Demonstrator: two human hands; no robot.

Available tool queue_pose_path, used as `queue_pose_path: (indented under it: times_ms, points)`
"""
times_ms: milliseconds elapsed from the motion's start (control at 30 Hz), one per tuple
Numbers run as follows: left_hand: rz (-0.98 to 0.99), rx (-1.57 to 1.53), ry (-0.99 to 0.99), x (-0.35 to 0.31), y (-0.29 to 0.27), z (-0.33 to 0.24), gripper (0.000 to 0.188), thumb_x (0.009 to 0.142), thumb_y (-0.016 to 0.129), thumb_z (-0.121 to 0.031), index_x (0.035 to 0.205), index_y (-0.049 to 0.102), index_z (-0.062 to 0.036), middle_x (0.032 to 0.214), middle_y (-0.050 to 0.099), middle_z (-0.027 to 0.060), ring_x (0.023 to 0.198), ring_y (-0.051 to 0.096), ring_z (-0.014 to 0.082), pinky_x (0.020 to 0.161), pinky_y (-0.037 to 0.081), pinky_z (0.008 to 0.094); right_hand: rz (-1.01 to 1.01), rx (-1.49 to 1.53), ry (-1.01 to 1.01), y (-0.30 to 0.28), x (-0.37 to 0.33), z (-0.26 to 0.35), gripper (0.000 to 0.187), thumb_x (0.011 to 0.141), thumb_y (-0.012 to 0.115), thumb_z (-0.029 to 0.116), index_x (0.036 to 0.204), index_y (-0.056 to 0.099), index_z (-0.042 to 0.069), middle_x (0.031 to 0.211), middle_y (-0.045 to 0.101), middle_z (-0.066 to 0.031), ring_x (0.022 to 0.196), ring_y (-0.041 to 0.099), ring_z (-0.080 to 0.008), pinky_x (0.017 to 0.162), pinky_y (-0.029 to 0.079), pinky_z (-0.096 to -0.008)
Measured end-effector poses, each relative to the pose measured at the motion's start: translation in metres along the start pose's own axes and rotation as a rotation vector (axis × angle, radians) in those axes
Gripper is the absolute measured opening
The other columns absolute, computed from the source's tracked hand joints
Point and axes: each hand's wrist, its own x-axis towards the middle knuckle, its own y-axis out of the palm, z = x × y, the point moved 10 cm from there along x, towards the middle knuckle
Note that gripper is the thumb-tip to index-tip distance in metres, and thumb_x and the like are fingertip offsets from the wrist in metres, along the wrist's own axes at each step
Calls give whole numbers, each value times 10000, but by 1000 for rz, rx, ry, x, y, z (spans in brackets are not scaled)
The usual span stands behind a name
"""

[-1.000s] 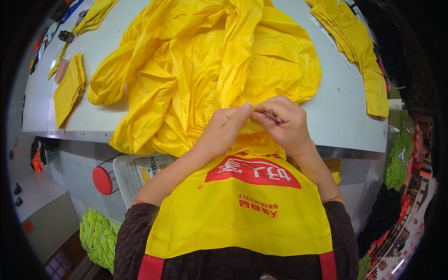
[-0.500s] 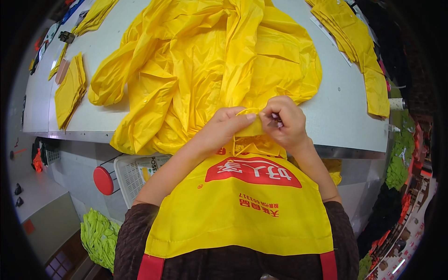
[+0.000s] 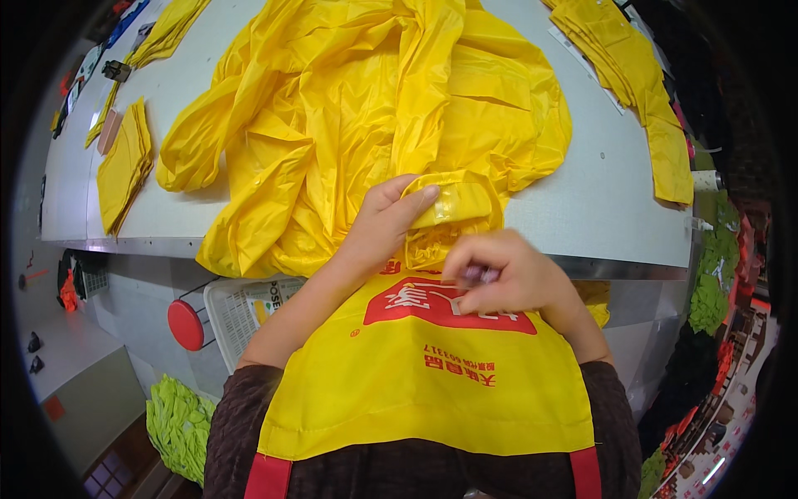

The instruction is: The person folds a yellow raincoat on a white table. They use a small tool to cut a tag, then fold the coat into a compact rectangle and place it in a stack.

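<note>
A yellow raincoat-like garment [image 3: 349, 108] lies crumpled over the near edge of the table. My left hand [image 3: 386, 218] grips a folded edge of it, thumb on top, beside a small shiny clear patch [image 3: 453, 202] on the cloth. Apart from the garment, my right hand [image 3: 503, 273] hovers over the front of my yellow apron [image 3: 382, 391], blurred by motion. Its fingers are curled round a small purplish object [image 3: 480, 274], whose kind is too smeared to make out.
Folded yellow pieces [image 3: 126, 166] lie at the table's left, and a stack of yellow cloth [image 3: 623, 75] along its right. Below the table edge [image 3: 125, 244] stand a white plastic basket [image 3: 229, 320] and a red round stool [image 3: 185, 324]. Lime-green cloth [image 3: 179, 424] is heaped lower left.
My right hand has come off the garment's edge and moved down toward me over the apron. The left hand still grips the edge, which now lies spread with its clear patch showing.
</note>
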Motion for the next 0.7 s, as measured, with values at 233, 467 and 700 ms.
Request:
queue_pose_path:
  times_ms: [233,467,700]
  points:
    - [10,-56,-179,-2,4,9,281,927,490,-160,1127,542,31,1020,638,94,889,623,132,800,497,262,-453,-354,-163,-67,-15,0,247,878,515,113,1076,516,-34,899,548,-110,806,524,-194,726,419,-278]
    - [38,-147,-262,-2,-1,17,304,920,496,-192,1103,539,47,1017,634,119,883,633,163,796,506,280,-466,-703,-179,-70,-21,5,286,804,613,85,1063,549,-16,827,564,-134,719,544,-263,634,439,-322]
    - [42,-141,-295,0,3,18,301,913,507,-200,1077,547,50,999,636,122,869,634,161,787,509,281,-411,-787,-215,-69,-24,10,289,783,643,82,1044,569,-17,803,571,-127,676,558,-255,602,452,-324]
